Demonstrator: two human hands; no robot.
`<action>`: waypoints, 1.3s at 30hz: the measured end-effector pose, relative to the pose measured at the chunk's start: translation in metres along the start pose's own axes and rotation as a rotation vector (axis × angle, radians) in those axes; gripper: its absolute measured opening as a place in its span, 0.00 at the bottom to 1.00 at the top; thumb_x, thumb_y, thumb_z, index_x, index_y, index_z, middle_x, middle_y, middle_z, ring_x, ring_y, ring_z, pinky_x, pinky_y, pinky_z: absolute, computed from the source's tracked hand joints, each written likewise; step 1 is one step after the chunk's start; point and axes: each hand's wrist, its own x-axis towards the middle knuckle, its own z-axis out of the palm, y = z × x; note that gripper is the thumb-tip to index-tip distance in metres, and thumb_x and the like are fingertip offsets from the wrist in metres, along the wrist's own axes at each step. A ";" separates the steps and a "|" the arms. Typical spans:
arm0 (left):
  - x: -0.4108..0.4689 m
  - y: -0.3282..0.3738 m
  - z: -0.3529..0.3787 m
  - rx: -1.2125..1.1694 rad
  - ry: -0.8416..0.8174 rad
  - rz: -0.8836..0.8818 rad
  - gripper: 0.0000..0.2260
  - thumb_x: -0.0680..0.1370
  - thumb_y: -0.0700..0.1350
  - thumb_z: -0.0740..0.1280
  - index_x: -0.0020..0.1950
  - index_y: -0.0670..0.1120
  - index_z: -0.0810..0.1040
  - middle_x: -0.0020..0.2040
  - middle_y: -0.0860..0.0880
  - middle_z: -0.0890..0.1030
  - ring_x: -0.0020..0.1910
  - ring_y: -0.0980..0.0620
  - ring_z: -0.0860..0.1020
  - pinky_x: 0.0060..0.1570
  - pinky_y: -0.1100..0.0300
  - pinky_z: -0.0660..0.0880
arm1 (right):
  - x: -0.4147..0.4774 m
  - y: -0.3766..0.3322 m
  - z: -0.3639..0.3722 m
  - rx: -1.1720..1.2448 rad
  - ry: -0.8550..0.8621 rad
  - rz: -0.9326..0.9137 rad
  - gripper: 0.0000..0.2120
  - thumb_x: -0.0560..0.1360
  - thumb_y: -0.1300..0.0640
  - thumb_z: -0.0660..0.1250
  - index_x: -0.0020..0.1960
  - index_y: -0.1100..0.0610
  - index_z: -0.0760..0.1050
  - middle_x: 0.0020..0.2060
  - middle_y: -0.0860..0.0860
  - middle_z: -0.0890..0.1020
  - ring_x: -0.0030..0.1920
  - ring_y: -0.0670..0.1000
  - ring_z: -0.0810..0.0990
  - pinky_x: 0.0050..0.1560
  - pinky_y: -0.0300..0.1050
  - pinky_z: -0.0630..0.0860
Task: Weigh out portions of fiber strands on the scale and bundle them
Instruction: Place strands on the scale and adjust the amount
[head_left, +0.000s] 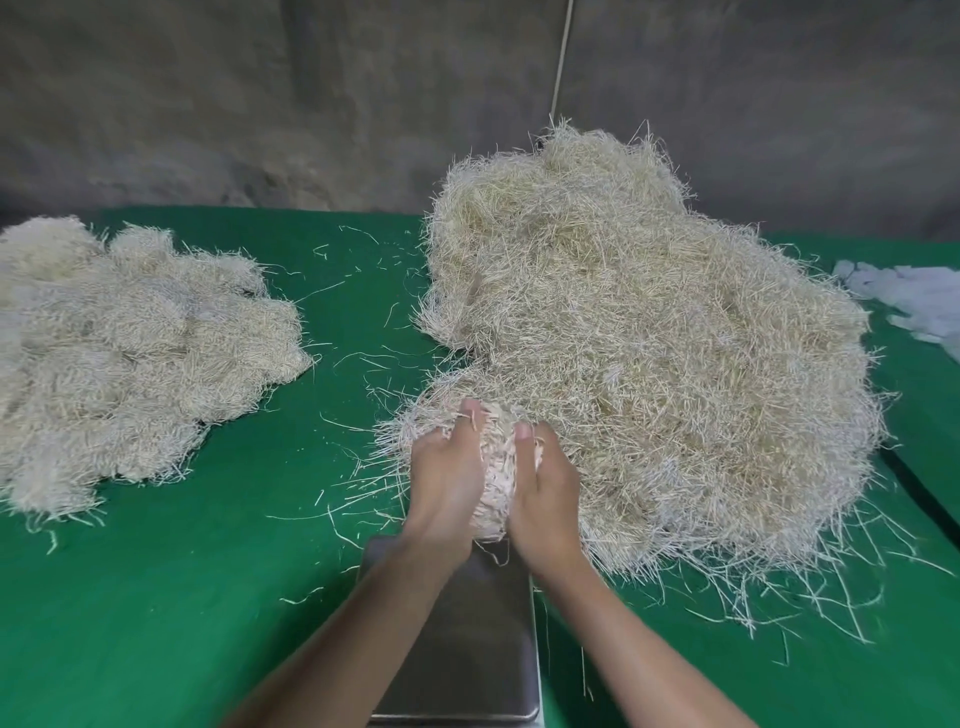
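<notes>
The left hand (444, 480) and right hand (545, 493) clasp a portion (496, 475) of strands between the palms, thumbs over the top. The fingers wrap round its far side and are mostly hidden. The portion is held off the counter (182, 597), against the near edge of the loose pile (649, 338) and just beyond the far end of the scale (462, 649), whose pan carries no portion yet. Hazard one: the portion appears meshed with the pile's edge, so a quick lift is likely to drag extra strands along and upset the intended amount. Hazard two: loose ends hang below the hands, and a slack grip would shed them onto the counter, which is already littered with strays. Hazard three: the pile's fringe lies just beside the scale's right edge, so strands bridging pan and counter, or a portion overhanging the pan, would probably give a false reading. The scale's display is not visible, so the reading cannot be checked from here. The bundled heap (130, 364) at the left and the white strips (914, 301) at the right lie well apart from the hands.
</notes>
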 end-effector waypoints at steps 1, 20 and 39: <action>0.004 0.000 -0.001 -0.048 -0.013 -0.015 0.17 0.80 0.55 0.61 0.34 0.48 0.67 0.19 0.55 0.67 0.17 0.59 0.67 0.19 0.66 0.65 | -0.005 0.002 0.004 0.005 0.012 -0.012 0.20 0.77 0.37 0.50 0.46 0.50 0.72 0.32 0.49 0.73 0.33 0.52 0.71 0.36 0.47 0.68; 0.017 -0.013 -0.063 -0.021 -0.172 0.135 0.12 0.82 0.51 0.57 0.63 0.64 0.68 0.70 0.56 0.67 0.68 0.54 0.66 0.71 0.50 0.55 | 0.017 0.002 -0.019 0.350 -0.404 0.360 0.24 0.68 0.56 0.75 0.51 0.31 0.69 0.63 0.49 0.71 0.61 0.48 0.71 0.71 0.55 0.61; 0.094 -0.031 -0.174 -0.220 0.133 0.225 0.27 0.73 0.34 0.68 0.69 0.51 0.68 0.57 0.51 0.80 0.54 0.52 0.80 0.52 0.56 0.79 | 0.041 0.021 0.104 0.170 -0.612 0.274 0.25 0.68 0.39 0.69 0.63 0.39 0.68 0.59 0.41 0.77 0.59 0.42 0.76 0.60 0.47 0.73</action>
